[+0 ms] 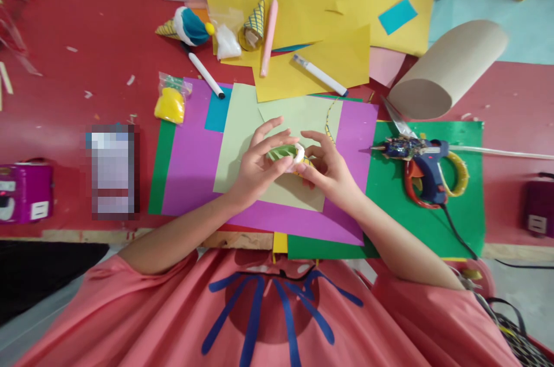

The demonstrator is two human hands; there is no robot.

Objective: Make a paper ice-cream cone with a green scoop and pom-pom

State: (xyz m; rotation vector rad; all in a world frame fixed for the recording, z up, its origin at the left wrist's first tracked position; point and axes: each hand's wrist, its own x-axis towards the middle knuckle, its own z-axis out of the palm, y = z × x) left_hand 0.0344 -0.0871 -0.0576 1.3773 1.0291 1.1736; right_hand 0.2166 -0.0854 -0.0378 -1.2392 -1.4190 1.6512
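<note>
Both hands meet over a pale green paper sheet [236, 142], holding a small cone craft between them. My left hand [255, 173] closes around its ridged green part [282, 152], with the thumb against a strip of white clay [299, 153]. At the other end, my right hand [335, 171] pinches the yellow patterned cone [308, 163], mostly hidden by the fingers. The white strip curls around where green and yellow meet. Just beyond the right fingers lies a narrow yellow-and-dark striped strip [328, 124].
Purple card [190, 153] lies beneath the pale sheet. To the right are a glue gun [428, 165], scissors [457, 173] and a cardboard tube [450, 67]. A finished cone figure [190, 26], a patterned cone [255, 26], markers [320, 74] and bagged yellow clay [170, 104] lie farther back.
</note>
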